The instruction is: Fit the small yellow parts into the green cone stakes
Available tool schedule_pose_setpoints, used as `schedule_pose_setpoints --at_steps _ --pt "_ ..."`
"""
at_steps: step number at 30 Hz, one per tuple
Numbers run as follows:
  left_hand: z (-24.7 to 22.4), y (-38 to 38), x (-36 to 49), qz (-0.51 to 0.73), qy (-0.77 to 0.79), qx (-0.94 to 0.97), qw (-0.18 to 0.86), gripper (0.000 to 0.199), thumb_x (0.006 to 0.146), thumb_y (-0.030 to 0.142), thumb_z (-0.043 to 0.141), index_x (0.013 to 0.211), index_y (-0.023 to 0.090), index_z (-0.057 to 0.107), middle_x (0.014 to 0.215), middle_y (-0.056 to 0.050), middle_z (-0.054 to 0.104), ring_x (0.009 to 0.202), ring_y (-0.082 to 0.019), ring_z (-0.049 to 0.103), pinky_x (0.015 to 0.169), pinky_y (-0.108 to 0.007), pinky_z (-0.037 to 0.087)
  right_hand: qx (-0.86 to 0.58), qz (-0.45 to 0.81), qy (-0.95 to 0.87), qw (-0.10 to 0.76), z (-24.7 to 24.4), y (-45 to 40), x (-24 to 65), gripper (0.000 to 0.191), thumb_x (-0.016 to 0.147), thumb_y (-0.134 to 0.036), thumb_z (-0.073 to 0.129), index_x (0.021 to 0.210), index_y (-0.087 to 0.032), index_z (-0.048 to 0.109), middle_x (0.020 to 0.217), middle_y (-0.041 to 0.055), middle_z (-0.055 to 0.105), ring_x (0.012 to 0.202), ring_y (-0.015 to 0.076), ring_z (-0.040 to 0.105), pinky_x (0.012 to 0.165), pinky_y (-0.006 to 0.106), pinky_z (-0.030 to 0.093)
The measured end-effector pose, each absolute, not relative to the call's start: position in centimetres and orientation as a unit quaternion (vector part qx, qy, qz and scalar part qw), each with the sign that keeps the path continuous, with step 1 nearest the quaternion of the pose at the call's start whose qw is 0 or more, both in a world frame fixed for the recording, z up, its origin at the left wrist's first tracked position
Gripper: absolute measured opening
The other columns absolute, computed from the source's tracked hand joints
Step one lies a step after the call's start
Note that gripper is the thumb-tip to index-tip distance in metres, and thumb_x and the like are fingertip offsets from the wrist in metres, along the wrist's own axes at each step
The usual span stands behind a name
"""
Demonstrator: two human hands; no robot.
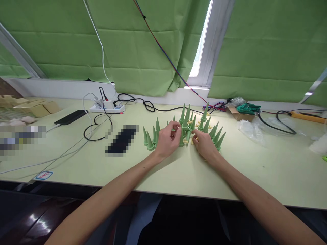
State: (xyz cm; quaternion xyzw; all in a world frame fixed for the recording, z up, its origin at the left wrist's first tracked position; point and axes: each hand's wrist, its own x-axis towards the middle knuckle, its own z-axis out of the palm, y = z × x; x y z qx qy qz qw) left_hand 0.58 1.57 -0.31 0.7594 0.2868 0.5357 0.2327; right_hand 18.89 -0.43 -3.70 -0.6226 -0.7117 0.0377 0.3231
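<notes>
Many hollow green plastic cone spikes stand point-up in a cluster on the table, some stacked and some with small pale-yellow valve pieces. My left hand (168, 139) is at the middle of the cluster, its fingers curled and its fingertips against a green spike. Between my hands, one green spike (188, 136) points downward. My right hand (205, 143) is closed in a pinch just right of that spike, with a yellowish bit by its fingertips; what it holds is largely hidden. More spikes stand to the left (150, 142) and to the right (219, 139) of my hands.
A black phone (71, 117) and a pixelated dark object (122, 139) lie to the left. Behind them a white power strip (109, 108) trails cables. At the back right are a small cardboard box (240, 114), clear plastic bags (252, 132) and a black cable (278, 126).
</notes>
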Motion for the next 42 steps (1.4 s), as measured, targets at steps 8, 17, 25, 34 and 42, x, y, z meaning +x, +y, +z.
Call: schedule_pose_setpoints --at_steps 8,17,25,34,42 --pt "-0.6 1.4 0.7 0.512 0.248 0.797 0.202 0.009 0.094 0.028 0.052 0.094 0.019 0.054 0.07 0.004 0.052 0.047 -0.004 0.043 0.044 -0.017 0.034 -0.607 0.007 -0.695 0.386 -2.9 -0.8 18.1 0.023 0.087 -0.008 0.051 0.107 -0.016 0.06 0.089 0.0079 0.068 0.073 0.0208 0.063 0.069 0.034 0.047" --pt "-1.1 1.7 0.7 0.428 0.217 0.862 0.162 0.032 0.098 0.029 0.046 0.068 0.017 0.051 0.057 0.004 0.043 0.052 -0.008 0.037 0.052 -0.024 0.032 -0.522 0.013 -0.679 0.516 -2.4 -1.4 17.5 0.013 0.092 -0.018 0.052 0.104 -0.019 0.055 0.09 0.0057 0.066 0.069 0.0166 0.063 0.06 0.029 0.049" --pt "-0.7 1.5 0.6 0.414 0.263 0.849 0.195 0.035 0.099 0.035 0.044 0.071 0.017 0.052 0.058 0.004 0.046 0.052 -0.009 0.038 0.053 -0.025 0.033 -0.455 0.053 -0.694 0.556 -1.9 -1.9 16.7 0.009 0.093 -0.022 0.053 0.102 -0.021 0.055 0.091 0.0062 0.065 0.081 0.0182 0.064 0.06 0.029 0.055" --pt "-0.5 1.4 0.5 0.435 0.286 0.828 0.208 0.026 0.098 0.036 0.047 0.083 0.017 0.056 0.061 0.003 0.054 0.05 -0.008 0.044 0.051 -0.022 0.035 -0.42 0.03 -0.718 0.555 -1.6 -2.3 16.4 0.016 0.09 -0.02 0.056 0.106 -0.021 0.056 0.092 0.0055 0.065 0.072 0.0151 0.062 0.058 0.029 0.056" --pt "-0.6 1.5 0.5 0.439 0.29 0.826 0.201 0.026 0.097 0.035 0.048 0.079 0.018 0.053 0.06 0.004 0.052 0.051 -0.008 0.044 0.052 -0.022 0.035 -0.405 0.041 -0.725 0.555 -1.5 -2.5 16.2 0.017 0.088 -0.019 0.056 0.105 -0.021 0.056 0.094 0.0056 0.064 0.071 0.014 0.06 0.056 0.028 0.056"
